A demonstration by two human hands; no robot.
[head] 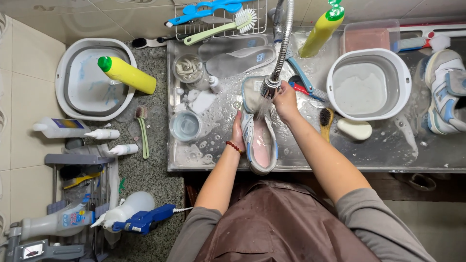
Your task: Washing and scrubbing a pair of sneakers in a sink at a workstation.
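White-and-blue sneaker with pink lining [259,141] sits in the wet steel sink [388,150], between both hands, under the spray. Left hand [238,132] lies flat along its left side, fingers together; left of it, a small round clear tub [185,126]. Right hand [285,100] is wrapped around the flexible metal faucet head [270,87] just above the shoe; a brown scrub brush [325,120] lies right of it.
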